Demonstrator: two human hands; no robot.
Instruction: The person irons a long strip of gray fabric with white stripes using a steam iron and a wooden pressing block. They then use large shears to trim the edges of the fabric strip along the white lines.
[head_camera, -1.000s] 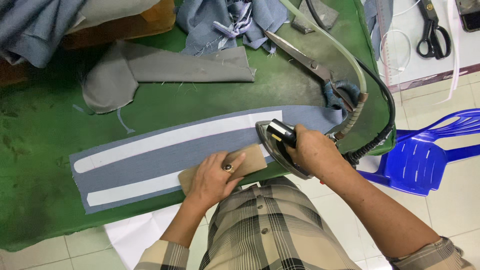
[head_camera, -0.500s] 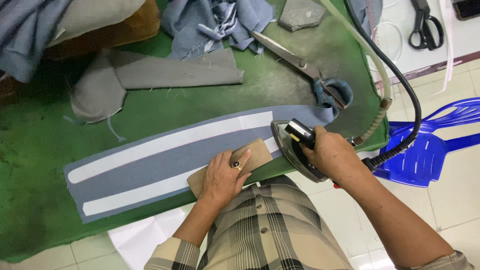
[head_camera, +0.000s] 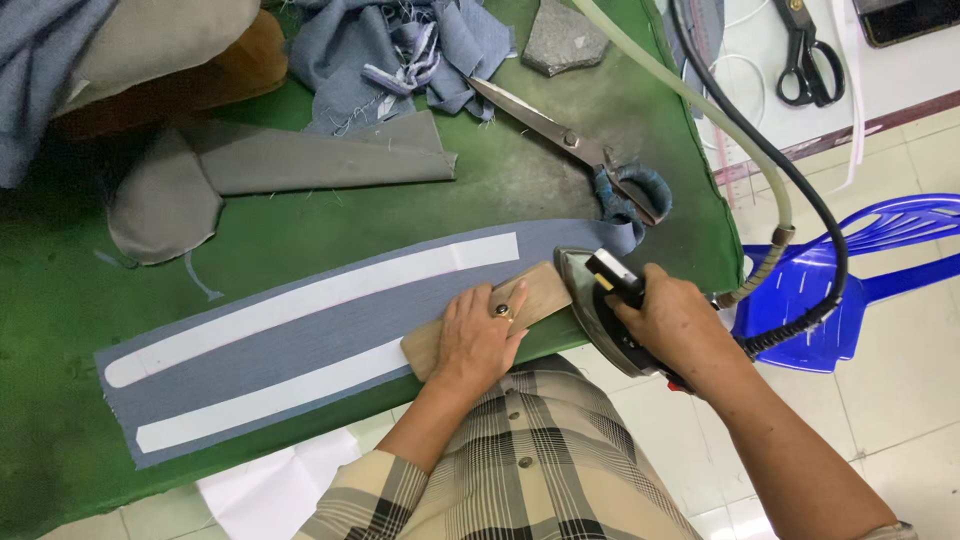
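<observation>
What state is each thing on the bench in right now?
Iron: gripped by right hand, at the bench edge.
Wooden block: flat, pressed by left hand.
Grey strip: laid flat, two white bands on it.
Large shears: closed, lying flat.
Black scissors: closed.

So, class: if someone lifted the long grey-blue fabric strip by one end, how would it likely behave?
The fabric strip would probably droop, since it lies thin and flat on the green table. It looks light. The white bands may stiffen it slightly. The left hand presses a wooden block on it, so it may slide easily.
</observation>
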